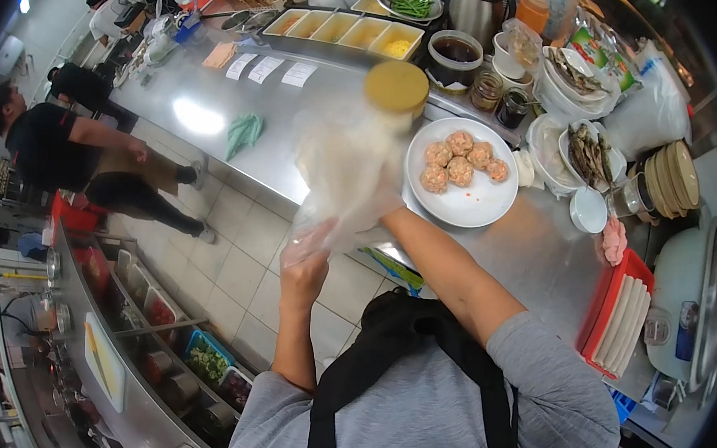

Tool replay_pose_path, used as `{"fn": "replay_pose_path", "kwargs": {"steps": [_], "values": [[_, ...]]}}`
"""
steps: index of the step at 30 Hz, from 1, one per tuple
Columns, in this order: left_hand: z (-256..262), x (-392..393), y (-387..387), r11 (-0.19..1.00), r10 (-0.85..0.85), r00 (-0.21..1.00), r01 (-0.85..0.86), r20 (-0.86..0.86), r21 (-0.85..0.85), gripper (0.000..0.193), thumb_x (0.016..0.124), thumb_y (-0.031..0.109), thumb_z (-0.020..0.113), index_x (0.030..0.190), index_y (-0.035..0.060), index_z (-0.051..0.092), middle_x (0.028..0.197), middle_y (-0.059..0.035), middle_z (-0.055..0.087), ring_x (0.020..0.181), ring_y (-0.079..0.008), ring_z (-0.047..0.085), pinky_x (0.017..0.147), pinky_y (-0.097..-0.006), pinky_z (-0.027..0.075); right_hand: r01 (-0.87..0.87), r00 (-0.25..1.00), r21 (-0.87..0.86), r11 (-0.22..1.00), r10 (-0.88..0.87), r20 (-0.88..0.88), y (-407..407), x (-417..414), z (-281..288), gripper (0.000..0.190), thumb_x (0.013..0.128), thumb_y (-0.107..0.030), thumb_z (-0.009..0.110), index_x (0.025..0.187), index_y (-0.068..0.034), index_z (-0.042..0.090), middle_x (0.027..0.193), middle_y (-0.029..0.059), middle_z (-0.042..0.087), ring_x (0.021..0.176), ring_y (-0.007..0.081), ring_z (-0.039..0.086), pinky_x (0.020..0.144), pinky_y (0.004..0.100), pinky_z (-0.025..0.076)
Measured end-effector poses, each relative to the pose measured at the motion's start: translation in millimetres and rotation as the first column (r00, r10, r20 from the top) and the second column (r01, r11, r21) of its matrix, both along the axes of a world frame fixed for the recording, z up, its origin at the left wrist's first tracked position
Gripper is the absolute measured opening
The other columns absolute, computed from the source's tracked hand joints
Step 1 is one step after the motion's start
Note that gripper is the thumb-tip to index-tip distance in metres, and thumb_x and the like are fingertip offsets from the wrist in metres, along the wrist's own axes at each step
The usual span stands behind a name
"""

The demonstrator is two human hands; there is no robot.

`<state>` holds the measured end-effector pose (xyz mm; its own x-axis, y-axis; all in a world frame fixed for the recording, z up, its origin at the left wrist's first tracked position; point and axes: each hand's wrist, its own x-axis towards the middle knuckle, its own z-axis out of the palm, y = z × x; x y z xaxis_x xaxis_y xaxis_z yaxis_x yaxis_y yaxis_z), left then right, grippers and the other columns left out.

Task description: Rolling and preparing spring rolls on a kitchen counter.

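A clear plastic bag (pixel 346 154), blurred by motion, is spread between my two hands above the steel counter's edge. My left hand (pixel 309 247) grips its lower left part, with the film lying over the fingers. On the other side, my right hand (pixel 388 199) is inside or behind the cloudy film, its fingers hidden. A white plate (pixel 466 211) with several raw meatballs (pixel 460 171) flecked with orange stands just right of my right hand. Beyond the bag is a round container with a yellow lid (pixel 396 86), partly covered by the film.
Along the counter's back are a divided topping tray (pixel 342 33), a steel thermos jug (pixel 480 5) and a tub of dark liquid (pixel 455 52). Dried fish (pixel 588 156) lie in a dish at right, near a red tray (pixel 619 316). A person (pixel 64 147) walks on the tiled floor at left.
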<state>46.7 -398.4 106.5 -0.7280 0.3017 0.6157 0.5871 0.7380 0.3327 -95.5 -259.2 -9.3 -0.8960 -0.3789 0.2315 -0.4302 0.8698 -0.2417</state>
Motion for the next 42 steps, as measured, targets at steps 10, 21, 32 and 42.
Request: {"fn": "replay_pose_path", "kwargs": {"steps": [10, 21, 32, 42], "values": [[28, 14, -27, 0.862, 0.232, 0.971, -0.230, 0.050, 0.453, 0.031, 0.069, -0.017, 0.054, 0.091, -0.0018, 0.069, 0.096, -0.0127, 0.069, 0.087, -0.0218, 0.066, 0.076, -0.0296, 0.051, -0.077, 0.940, 0.099, 0.992, 0.039, 0.339, -8, 12, 21, 0.058, 0.086, -0.024, 0.052, 0.140, -0.012, 0.032, 0.142, 0.0148, 0.035, 0.134, 0.0300, 0.029, 0.108, 0.0509, 0.021], [129, 21, -32, 0.969, -0.144, 0.976, 0.105, 0.164, 0.225, 0.033, 0.061, -0.003, 0.065, 0.093, -0.0023, 0.061, 0.092, -0.0137, 0.060, 0.074, -0.0212, 0.060, 0.065, -0.0254, 0.045, -0.195, 0.463, -0.454, 0.869, 0.490, 0.739, 46, 80, 106, 0.041, 0.083, -0.029, 0.062, 0.115, -0.003, 0.061, 0.130, 0.0242, 0.047, 0.124, 0.0374, 0.043, 0.103, 0.0352, 0.035], [134, -25, 161, 0.721, -0.627, 0.608, 0.689, 0.487, 0.070, 0.024, 0.069, -0.001, 0.066, 0.092, -0.0001, 0.059, 0.098, -0.0154, 0.059, 0.073, -0.0335, 0.058, 0.061, -0.0350, 0.047, 0.012, 0.962, -0.862, 0.507, -0.241, -0.129, 174, 216, 163, 0.079, 0.075, -0.005, 0.070, 0.140, 0.000, 0.026, 0.123, 0.0179, 0.050, 0.105, 0.0249, 0.056, 0.089, 0.0351, 0.045], [70, -43, 266, 0.542, -0.818, 0.349, 0.734, 0.457, 0.410, 0.041, 0.075, 0.004, 0.070, 0.112, 0.0071, 0.054, 0.085, 0.0018, 0.055, 0.065, -0.0089, 0.042, 0.057, -0.0236, 0.037, 0.384, 0.829, -0.849, 0.363, -0.540, 0.144, 316, 253, 161, 0.049, 0.082, 0.006, 0.055, 0.129, -0.008, 0.050, 0.087, 0.0051, 0.063, 0.083, 0.0097, 0.058, 0.078, 0.0242, 0.045]]}}
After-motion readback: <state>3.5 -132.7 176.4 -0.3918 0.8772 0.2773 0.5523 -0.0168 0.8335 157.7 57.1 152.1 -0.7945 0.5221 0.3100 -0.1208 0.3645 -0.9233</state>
